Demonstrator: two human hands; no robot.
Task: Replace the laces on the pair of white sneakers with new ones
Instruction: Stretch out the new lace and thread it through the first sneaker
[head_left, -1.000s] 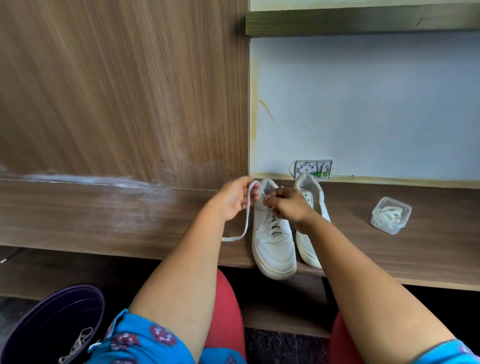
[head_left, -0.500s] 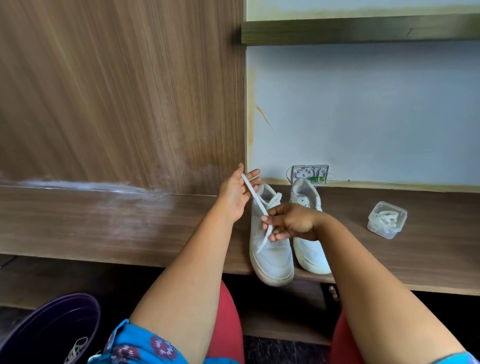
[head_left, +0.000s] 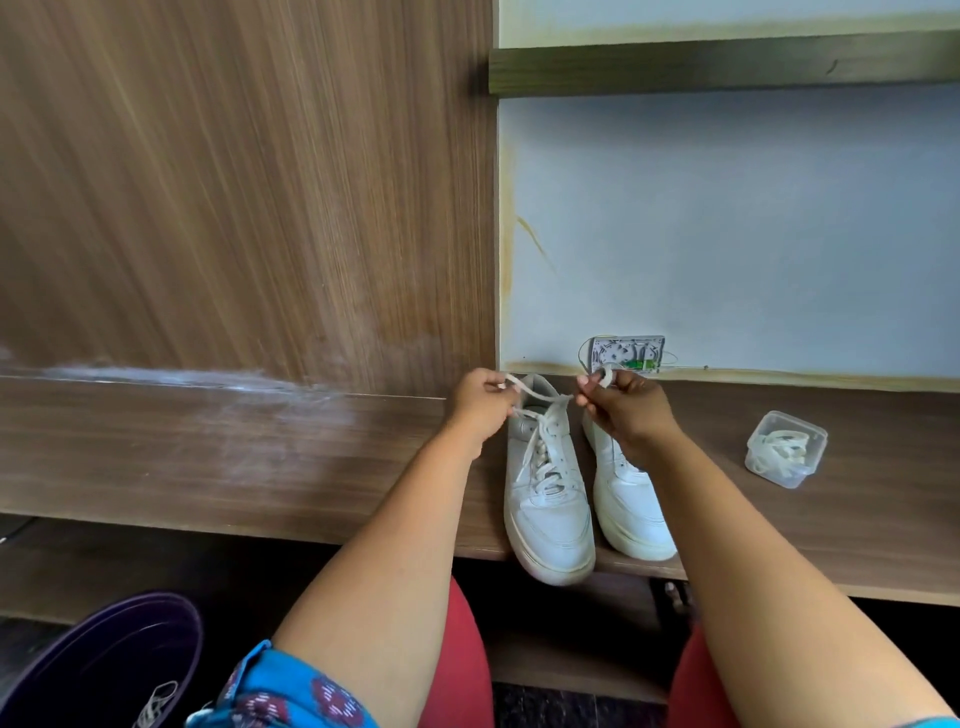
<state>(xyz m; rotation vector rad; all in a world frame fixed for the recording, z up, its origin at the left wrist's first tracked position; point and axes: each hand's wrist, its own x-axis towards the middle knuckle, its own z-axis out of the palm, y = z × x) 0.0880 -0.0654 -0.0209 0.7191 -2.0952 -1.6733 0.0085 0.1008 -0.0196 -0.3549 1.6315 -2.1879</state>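
Two white sneakers stand side by side on the wooden ledge, toes toward me. The left sneaker (head_left: 545, 499) has a white lace (head_left: 543, 397) threaded through its eyelets. My left hand (head_left: 480, 402) pinches one end of that lace above the shoe's collar. The other end is pinched by my right hand (head_left: 626, 408), which covers the top of the right sneaker (head_left: 631, 512). Between the two hands the lace crosses over the shoe's opening.
A small clear plastic box (head_left: 785, 449) holding coiled white laces sits on the ledge (head_left: 208, 457) to the right. A dark purple bin (head_left: 104, 670) with a lace inside stands on the floor at lower left. A wall socket plate (head_left: 626, 354) is behind the shoes.
Both hands have come up to the shoe's collar, each now holding a lace end. Half a second ago the lace ran slanted from my raised left hand down to my right.
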